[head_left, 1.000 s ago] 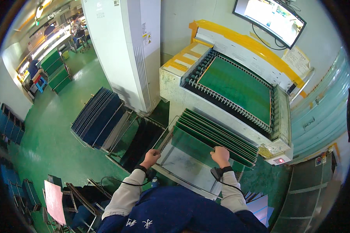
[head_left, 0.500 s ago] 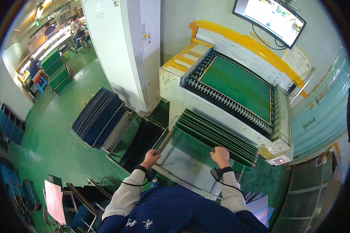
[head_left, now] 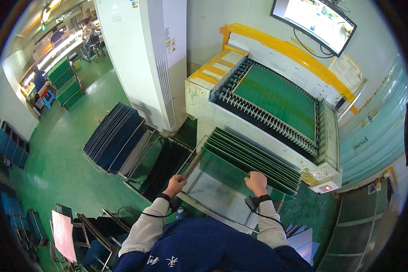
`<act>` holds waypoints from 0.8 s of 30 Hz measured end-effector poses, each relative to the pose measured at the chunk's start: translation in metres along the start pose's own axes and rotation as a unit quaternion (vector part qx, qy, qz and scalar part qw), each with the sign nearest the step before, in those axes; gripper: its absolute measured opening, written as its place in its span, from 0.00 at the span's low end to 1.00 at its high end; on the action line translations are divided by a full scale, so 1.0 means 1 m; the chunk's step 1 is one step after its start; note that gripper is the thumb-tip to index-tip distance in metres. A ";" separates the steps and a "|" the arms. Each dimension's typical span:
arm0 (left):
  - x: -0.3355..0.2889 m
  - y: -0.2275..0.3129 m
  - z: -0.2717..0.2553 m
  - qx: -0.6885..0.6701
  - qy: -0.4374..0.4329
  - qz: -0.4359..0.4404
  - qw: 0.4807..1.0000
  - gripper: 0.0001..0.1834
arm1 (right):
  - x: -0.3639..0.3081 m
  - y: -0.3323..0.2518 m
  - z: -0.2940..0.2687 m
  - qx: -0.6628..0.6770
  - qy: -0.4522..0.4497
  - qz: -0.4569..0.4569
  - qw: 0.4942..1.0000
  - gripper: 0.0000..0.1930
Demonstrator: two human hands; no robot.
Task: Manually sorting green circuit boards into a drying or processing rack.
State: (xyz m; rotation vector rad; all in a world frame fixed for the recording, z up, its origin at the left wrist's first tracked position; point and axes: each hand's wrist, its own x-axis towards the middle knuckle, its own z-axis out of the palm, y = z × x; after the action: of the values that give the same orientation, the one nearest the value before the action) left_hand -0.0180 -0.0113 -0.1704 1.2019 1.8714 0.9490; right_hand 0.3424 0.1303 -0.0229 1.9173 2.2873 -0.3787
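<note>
Both forearms reach forward over a metal rack (head_left: 222,221) that holds several upright green panels (head_left: 254,156) in its far part. My left hand (head_left: 176,185) is closed, fingers pinched together, at the rack's left side rail. Whether it grips the rail or anything small is hidden. My right hand (head_left: 257,183) is also closed, in front of the nearest panels; what its fingertips hold, if anything, cannot be made out. Beyond the rack, a single flat green panel (head_left: 279,102) lies on the rollers of a machine (head_left: 199,102).
Left of my rack stand a dark rack (head_left: 165,165) and one of blue panels (head_left: 115,136). A tall white cabinet (head_left: 140,54) rises behind them. A lit screen (head_left: 315,22) hangs at the upper right. A pink sheet (head_left: 63,235) stands lower left. Persons sit far off.
</note>
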 end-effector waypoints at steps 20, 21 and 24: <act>0.001 0.002 0.001 0.005 -0.005 0.002 1.000 0.14 | 0.000 0.001 -0.001 0.002 -0.007 -0.001 1.000 0.19; 0.000 0.002 0.000 0.003 -0.002 0.005 1.000 0.14 | 0.000 0.001 0.000 0.002 -0.005 -0.002 1.000 0.19; 0.000 0.001 0.001 -0.010 0.005 0.001 1.000 0.14 | 0.001 0.002 0.002 0.006 0.003 -0.006 1.000 0.19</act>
State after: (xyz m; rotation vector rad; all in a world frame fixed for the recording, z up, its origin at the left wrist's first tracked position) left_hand -0.0168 -0.0107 -0.1703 1.1891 1.8650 0.9734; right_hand 0.3446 0.1310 -0.0250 1.9126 2.3061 -0.3896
